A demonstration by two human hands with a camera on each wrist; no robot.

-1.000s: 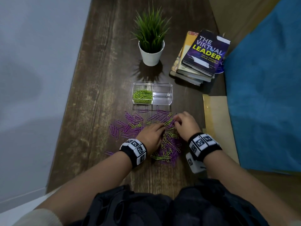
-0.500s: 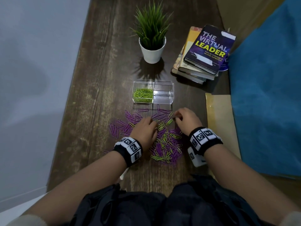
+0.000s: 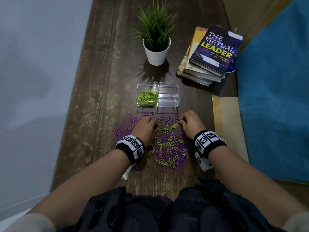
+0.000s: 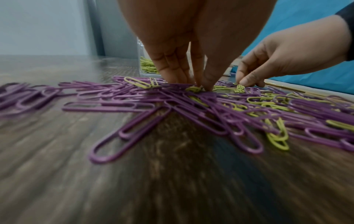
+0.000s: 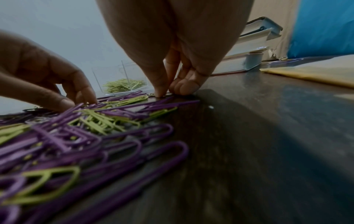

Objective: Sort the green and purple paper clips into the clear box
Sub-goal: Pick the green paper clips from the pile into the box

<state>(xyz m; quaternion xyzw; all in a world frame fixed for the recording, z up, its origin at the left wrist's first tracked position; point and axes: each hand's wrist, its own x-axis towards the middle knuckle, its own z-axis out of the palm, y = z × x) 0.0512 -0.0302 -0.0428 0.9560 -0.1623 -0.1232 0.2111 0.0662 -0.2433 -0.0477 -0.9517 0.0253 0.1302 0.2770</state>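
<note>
A mixed pile of purple and green paper clips point(image 3: 168, 148) lies on the dark wooden table point(image 3: 103, 97) in front of me. Just beyond it stands the clear box point(image 3: 177, 91); its left compartment holds green clips point(image 3: 147, 97), and its right compartment point(image 3: 168, 97) shows no clips. My left hand point(image 3: 154, 125) presses down at the pile's far left, thumb and fingers pinching a green clip point(image 4: 193, 89). My right hand point(image 3: 180, 121) is at the pile's far right, pinching another green clip point(image 4: 239, 88) against the table.
A potted plant in a white pot point(image 3: 156, 52) stands behind the box. A stack of books point(image 3: 212, 54) sits at the back right. A yellow envelope point(image 3: 225, 124) lies right of the pile, beside a blue cloth point(image 3: 275, 97). A grey wall runs along the left.
My hands have drawn apart: the left one slid left and farther along the pile, while the right one edged slightly forward. Both now pinch at green clips.
</note>
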